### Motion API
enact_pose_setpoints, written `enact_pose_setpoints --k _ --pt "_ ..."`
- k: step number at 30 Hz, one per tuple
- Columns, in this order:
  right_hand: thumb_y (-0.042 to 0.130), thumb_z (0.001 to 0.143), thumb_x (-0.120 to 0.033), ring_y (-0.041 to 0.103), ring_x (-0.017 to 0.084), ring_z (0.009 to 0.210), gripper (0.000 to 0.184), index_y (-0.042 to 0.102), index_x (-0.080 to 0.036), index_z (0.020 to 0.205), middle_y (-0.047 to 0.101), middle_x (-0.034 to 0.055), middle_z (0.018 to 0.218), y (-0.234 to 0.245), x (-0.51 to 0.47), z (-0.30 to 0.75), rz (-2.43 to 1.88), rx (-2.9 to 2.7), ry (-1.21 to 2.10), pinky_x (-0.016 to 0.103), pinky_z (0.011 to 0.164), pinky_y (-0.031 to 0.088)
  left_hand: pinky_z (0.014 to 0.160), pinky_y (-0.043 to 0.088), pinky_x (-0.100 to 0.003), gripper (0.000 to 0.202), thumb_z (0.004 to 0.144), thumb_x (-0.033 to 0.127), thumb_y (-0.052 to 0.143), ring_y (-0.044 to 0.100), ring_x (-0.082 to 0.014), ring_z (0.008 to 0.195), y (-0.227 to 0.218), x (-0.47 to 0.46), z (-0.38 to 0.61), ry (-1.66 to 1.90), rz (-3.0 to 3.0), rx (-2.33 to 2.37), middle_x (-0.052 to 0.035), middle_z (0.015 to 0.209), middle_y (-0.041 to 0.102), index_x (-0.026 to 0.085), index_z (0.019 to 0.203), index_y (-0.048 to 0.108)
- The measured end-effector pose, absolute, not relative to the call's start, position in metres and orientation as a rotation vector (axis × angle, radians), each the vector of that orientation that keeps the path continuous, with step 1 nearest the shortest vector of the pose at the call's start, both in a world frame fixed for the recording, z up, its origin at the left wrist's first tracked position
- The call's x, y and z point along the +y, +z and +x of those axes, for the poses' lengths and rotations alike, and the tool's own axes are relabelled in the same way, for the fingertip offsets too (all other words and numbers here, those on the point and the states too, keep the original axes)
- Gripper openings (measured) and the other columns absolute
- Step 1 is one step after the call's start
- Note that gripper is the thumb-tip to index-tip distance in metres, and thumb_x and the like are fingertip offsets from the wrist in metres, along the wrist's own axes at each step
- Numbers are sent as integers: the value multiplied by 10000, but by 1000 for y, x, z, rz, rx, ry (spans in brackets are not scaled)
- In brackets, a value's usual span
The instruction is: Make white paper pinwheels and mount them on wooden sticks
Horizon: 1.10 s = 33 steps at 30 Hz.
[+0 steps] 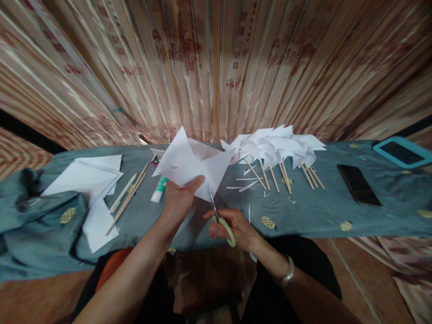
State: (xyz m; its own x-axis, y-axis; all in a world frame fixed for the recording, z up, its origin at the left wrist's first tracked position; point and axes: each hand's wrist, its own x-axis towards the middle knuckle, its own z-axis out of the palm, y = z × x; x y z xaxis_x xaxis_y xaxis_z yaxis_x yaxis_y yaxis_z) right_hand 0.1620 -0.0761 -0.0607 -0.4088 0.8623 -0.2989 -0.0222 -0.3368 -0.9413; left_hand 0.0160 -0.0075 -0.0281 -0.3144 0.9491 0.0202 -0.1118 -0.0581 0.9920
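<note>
My left hand (182, 195) grips a white sheet of paper (189, 164) from below, its thumb on top. Slits divide the sheet into pointed flaps that stand slightly apart. In my right hand (232, 225) is a pair of scissors (222, 225) with pale green handles. Their blades lie at the near right part of the sheet, by the edge facing me; how far they are parted is hard to see. A green and white glue stick (158, 190) lies on the cloth just left of my left hand.
Several paper pinwheels (276, 146) on wooden sticks lie at the back right, with paper strips (246, 184) before them. Paper sheets (84, 177), a pencil (123, 193) and sticks (126, 202) are on the left. A phone (358, 184) and a blue-framed tablet (401, 152) lie right. A curtain (216, 67) hangs behind.
</note>
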Motion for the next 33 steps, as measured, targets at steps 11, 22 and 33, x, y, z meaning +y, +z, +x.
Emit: enact_pose_setpoints --k 11,22,33 --pt "724 660 -603 551 125 583 553 682 -149 972 594 -9 641 -62 -74 165 -1117 -1323 1807 263 570 455 727 575 -356 334 539 256 812 698 -245 772 -23 -9 17 1520 971 1351 -86 873 752 142 832 698" --pt "769 625 -567 580 120 589 546 675 -145 958 625 4 667 -61 -74 166 -1096 -1208 1900 253 574 468 721 560 -331 365 537 255 817 694 -234 778 -24 -8 16 1522 965 1369 -93 896 748 131 862 706" --pt "794 622 -507 577 109 555 492 679 -143 933 634 -11 635 -57 -73 165 -1127 -1208 1883 243 546 470 747 563 -345 355 553 275 805 693 -235 783 -28 -7 16 1514 1025 1367 -94 889 745 115 851 698"
